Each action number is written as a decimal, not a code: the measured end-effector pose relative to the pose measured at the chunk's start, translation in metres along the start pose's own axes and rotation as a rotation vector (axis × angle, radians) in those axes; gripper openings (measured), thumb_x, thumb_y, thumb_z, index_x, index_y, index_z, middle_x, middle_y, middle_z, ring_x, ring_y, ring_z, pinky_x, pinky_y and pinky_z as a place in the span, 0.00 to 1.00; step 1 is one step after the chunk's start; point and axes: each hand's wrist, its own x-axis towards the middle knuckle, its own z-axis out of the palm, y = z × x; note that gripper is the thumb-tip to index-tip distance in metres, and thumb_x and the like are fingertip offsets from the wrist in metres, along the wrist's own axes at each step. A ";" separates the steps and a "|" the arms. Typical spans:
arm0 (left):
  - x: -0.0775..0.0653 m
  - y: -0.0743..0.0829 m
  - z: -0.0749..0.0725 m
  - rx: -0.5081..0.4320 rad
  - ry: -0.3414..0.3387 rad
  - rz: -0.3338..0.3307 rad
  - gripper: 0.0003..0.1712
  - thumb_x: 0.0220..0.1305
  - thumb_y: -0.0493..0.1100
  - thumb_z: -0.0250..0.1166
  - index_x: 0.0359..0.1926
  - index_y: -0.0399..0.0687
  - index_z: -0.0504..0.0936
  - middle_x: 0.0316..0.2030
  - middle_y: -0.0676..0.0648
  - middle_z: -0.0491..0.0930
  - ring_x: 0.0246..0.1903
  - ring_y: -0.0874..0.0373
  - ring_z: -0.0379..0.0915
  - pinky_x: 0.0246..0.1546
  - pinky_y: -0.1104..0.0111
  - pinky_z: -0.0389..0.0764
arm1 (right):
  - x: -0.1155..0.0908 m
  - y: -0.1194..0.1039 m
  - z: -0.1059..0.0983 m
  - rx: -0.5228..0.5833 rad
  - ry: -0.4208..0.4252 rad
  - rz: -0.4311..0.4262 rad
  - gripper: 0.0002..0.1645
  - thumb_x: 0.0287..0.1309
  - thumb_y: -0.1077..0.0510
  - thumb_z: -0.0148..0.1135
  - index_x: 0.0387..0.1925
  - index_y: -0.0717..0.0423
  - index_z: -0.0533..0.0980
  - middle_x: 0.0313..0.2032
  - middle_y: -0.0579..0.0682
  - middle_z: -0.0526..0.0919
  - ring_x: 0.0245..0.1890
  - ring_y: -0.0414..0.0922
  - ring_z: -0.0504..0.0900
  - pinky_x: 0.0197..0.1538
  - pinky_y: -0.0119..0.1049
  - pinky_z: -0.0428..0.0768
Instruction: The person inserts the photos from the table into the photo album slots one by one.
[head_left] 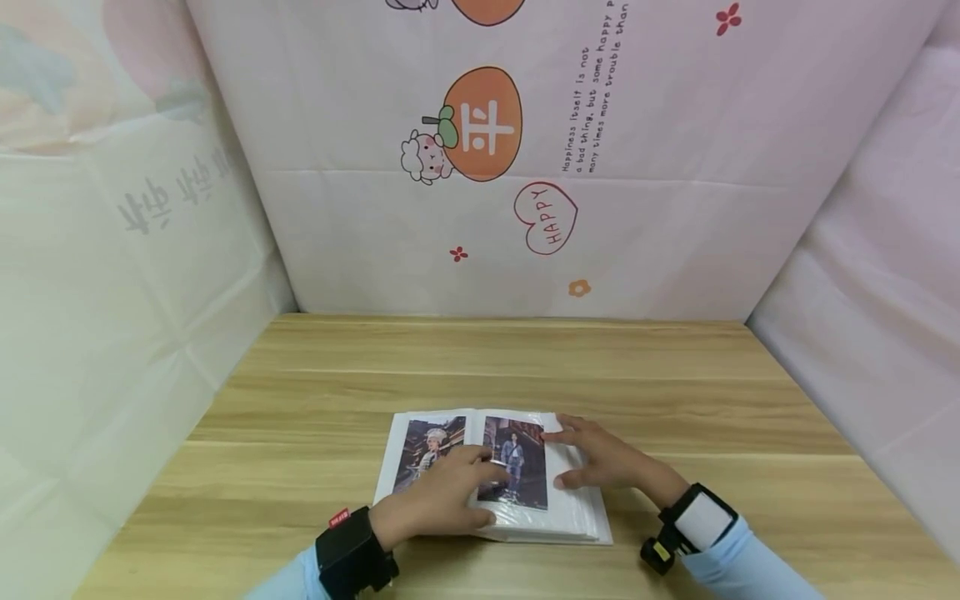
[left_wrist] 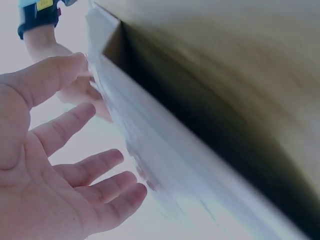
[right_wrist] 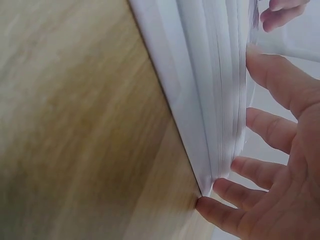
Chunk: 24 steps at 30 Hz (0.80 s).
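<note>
An open photo album (head_left: 573,515) lies on the table, with a photo on each page. The left photo (head_left: 411,450) is partly covered by my left hand (head_left: 442,496), which reaches over the album's middle with fingers spread toward the right photo (head_left: 529,479). In the left wrist view its fingers are loosely bent beside the album's cover and pages, pinching nothing. My right hand (head_left: 603,458) spreads over the right page's outer margin. The right wrist view shows its fingertips (right_wrist: 235,162) along the stacked page edges (right_wrist: 212,100), the lowest fingers near the cover.
The wooden table (head_left: 322,392) stretches around the album. A printed white cloth (head_left: 360,233) hangs behind it, and pale cloth walls rise at the left (head_left: 150,292) and right (head_left: 885,250). Black bands with devices (head_left: 348,550) sit on both wrists.
</note>
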 end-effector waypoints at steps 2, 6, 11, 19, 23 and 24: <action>-0.002 -0.006 -0.003 -0.012 0.015 -0.024 0.29 0.51 0.51 0.69 0.56 0.54 0.76 0.61 0.39 0.64 0.61 0.45 0.57 0.56 0.46 0.62 | -0.001 0.000 0.000 0.003 0.000 -0.004 0.40 0.48 0.45 0.68 0.60 0.61 0.69 0.64 0.73 0.52 0.61 0.71 0.52 0.55 0.68 0.54; -0.004 -0.022 -0.009 -0.040 0.049 -0.078 0.32 0.51 0.50 0.69 0.57 0.47 0.74 0.61 0.35 0.63 0.61 0.41 0.56 0.55 0.43 0.60 | -0.001 0.001 0.001 -0.001 0.006 -0.014 0.40 0.49 0.45 0.67 0.60 0.61 0.68 0.64 0.73 0.51 0.62 0.71 0.52 0.55 0.68 0.54; -0.004 -0.049 -0.016 -0.062 0.112 -0.128 0.35 0.52 0.51 0.69 0.59 0.40 0.71 0.58 0.35 0.66 0.56 0.40 0.62 0.52 0.45 0.65 | -0.001 0.001 0.001 -0.010 0.006 -0.020 0.40 0.49 0.46 0.68 0.60 0.61 0.69 0.64 0.74 0.51 0.62 0.70 0.52 0.56 0.67 0.54; -0.006 -0.101 -0.025 -0.126 0.145 -0.247 0.48 0.50 0.54 0.70 0.65 0.32 0.61 0.61 0.33 0.63 0.60 0.39 0.58 0.58 0.49 0.59 | -0.001 0.003 0.002 -0.027 0.010 0.001 0.39 0.48 0.48 0.68 0.60 0.61 0.69 0.64 0.73 0.52 0.62 0.70 0.52 0.57 0.66 0.54; -0.009 -0.118 -0.026 -0.142 0.103 -0.284 0.52 0.51 0.56 0.69 0.66 0.29 0.56 0.62 0.30 0.59 0.62 0.37 0.54 0.60 0.48 0.55 | -0.002 0.003 0.003 -0.035 0.015 -0.008 0.39 0.48 0.47 0.69 0.60 0.61 0.69 0.64 0.73 0.53 0.62 0.70 0.52 0.57 0.66 0.54; -0.010 -0.120 -0.027 -0.147 0.092 -0.290 0.53 0.51 0.57 0.69 0.66 0.29 0.55 0.62 0.30 0.59 0.62 0.37 0.54 0.60 0.48 0.55 | -0.002 0.003 0.003 -0.038 0.015 -0.012 0.39 0.48 0.47 0.69 0.60 0.62 0.69 0.64 0.73 0.53 0.62 0.70 0.53 0.57 0.66 0.54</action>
